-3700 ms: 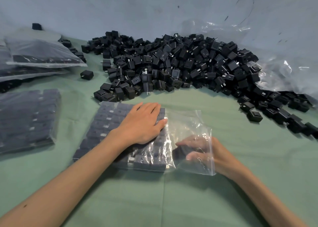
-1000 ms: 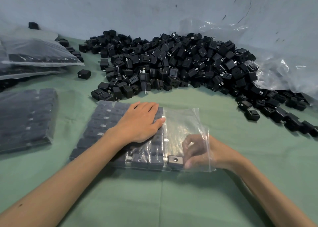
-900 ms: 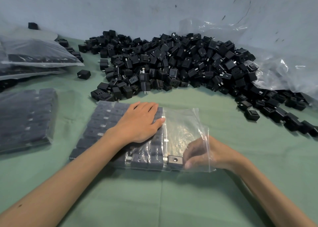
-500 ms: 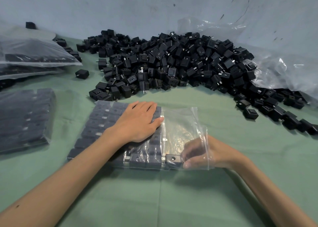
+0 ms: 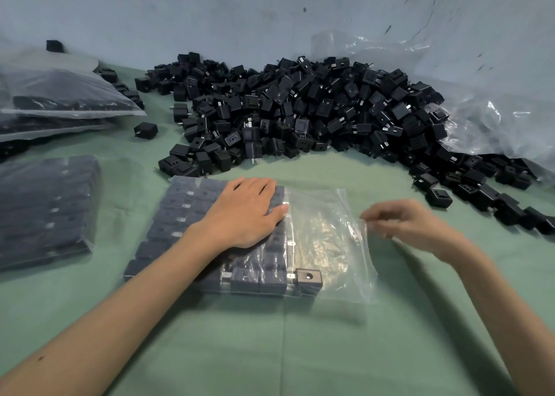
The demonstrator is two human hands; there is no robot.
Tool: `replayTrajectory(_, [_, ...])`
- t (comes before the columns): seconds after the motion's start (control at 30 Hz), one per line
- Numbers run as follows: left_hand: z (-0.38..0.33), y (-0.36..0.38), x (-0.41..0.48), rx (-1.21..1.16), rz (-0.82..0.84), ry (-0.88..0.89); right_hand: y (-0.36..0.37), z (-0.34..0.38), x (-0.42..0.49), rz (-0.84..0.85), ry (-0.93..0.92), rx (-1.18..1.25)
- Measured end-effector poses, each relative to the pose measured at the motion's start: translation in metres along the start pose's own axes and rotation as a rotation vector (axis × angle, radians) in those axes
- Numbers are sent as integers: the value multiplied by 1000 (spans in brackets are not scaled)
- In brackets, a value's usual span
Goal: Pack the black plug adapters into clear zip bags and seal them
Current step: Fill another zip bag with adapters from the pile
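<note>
Dim flat light; blurred right hand (image 5: 411, 226)

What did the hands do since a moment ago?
The right hand came out of the bag to the right, letting go of the adapter it set beside the near row. Whether its fingers now pinch the bag's edge is unclear. The left hand stayed flat on the packed adapters; the pile stayed put.

We look from the person's head, forward and down across the green table (image 5: 270, 350), close enough that both forearms (image 5: 135, 314) enter from the lower corners. The wide lens bends the far wall (image 5: 210, 11), which we face nearly square on, with the heap of black plug adapters (image 5: 300, 110) lying between it and us.
</note>
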State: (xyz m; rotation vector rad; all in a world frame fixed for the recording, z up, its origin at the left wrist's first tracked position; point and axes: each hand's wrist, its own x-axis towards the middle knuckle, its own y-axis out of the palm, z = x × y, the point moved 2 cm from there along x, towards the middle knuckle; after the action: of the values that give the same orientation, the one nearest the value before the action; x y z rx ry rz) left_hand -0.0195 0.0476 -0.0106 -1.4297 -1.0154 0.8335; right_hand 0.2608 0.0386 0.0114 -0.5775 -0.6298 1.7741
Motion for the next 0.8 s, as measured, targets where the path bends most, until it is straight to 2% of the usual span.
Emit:
replayTrajectory(0.07, [0,0,0,-1,-3,1,-23,-22,11,-454,29,-134])
replayTrajectory(0.1, [0,0,0,-4,-4,0,-31,-35,15,-625,90,-227])
replayTrajectory(0.13, [0,-1,0,-7,-2,1,-37,-50,18,-725,182,-296])
replayTrajectory(0.2, [0,0,-1,-10,2,0,-42,-76,20,-742,378,-361])
replayTrajectory(0.27, [0,0,-1,-8,-3,-1,-44,-90,20,-715,443,-352])
replayTrajectory(0.37, [0,1,0,-6,-2,2,-46,-94,20,-806,386,-351])
replayTrajectory(0.57, [1,1,0,1,0,-3,-46,-76,14,-871,211,-249])
replayTrajectory(0.63, [0,0,0,-3,-3,-3,-48,-56,10,-788,128,-95])
replayTrajectory(0.7, [0,0,0,-5,-4,-5,-41,-31,6,-467,76,119])
replayTrajectory(0.77, [1,0,1,-6,-3,-3,-23,-9,-2,-87,63,162])
replayTrajectory(0.8, [1,0,1,-8,-2,-2,-13,-3,-8,34,63,169])
